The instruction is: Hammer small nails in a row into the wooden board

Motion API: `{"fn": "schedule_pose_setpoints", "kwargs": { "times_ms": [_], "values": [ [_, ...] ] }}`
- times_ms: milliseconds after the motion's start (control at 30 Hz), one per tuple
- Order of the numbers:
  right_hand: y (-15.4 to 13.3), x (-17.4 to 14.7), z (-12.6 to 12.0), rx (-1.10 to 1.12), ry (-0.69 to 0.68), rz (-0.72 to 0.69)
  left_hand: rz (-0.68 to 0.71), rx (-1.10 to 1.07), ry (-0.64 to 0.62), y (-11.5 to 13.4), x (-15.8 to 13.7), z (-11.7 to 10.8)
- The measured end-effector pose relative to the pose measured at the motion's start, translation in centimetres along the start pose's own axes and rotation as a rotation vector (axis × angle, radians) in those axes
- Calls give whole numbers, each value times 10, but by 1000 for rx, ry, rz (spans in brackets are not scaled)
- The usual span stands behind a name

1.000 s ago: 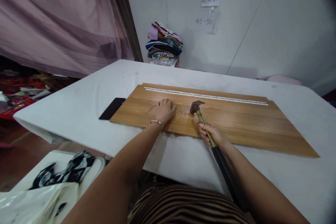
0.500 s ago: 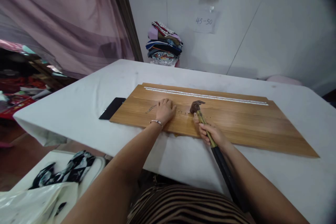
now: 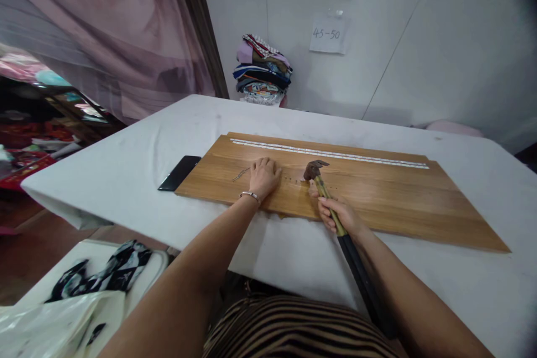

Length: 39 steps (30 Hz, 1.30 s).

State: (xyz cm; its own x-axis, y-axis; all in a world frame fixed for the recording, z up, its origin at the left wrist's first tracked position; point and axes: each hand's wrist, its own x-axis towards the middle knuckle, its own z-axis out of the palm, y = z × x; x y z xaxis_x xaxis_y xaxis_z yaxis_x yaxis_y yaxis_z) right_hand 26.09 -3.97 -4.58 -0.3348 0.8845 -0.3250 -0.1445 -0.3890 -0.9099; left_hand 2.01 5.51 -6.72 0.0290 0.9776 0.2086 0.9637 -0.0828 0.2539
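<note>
A wide brown wooden board (image 3: 390,196) lies on the white-covered table. My left hand (image 3: 265,176) rests palm down on its left part, fingers stretched out and holding nothing that I can see. Just left of that hand are a few thin nails (image 3: 240,174). In my right hand (image 3: 339,213) is a claw hammer, its fingers wrapped round the yellowish part of the handle. The rusty hammer head (image 3: 314,170) is over the board, near a row of small dark nails or holes (image 3: 291,179). Whether the head touches the board I cannot tell.
Two white marked strips (image 3: 327,153) run along the board's far side. A black flat device (image 3: 180,173) lies by its left end. Folded clothes (image 3: 263,70) are stacked behind the white table (image 3: 138,179). At lower left, a chair (image 3: 155,268) carries a patterned cloth.
Both hands, the hammer and the board stay in place. Only the loose paper high on the wall has shifted, its lower edge swinging out.
</note>
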Motion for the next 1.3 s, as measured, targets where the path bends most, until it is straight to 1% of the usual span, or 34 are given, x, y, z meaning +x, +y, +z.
{"fn": "schedule_pose_setpoints", "kwargs": {
  "times_ms": [367,633,1300],
  "values": [
    [2,2,-2,-21,-22,-26,20,16,10,-4,1,4],
    [3,3,-3,-16,-29,-19,34,19,27,-6,2,8],
    [2,2,-2,-22,-17,-14,14,-2,9,-4,1,5]
  ]
}}
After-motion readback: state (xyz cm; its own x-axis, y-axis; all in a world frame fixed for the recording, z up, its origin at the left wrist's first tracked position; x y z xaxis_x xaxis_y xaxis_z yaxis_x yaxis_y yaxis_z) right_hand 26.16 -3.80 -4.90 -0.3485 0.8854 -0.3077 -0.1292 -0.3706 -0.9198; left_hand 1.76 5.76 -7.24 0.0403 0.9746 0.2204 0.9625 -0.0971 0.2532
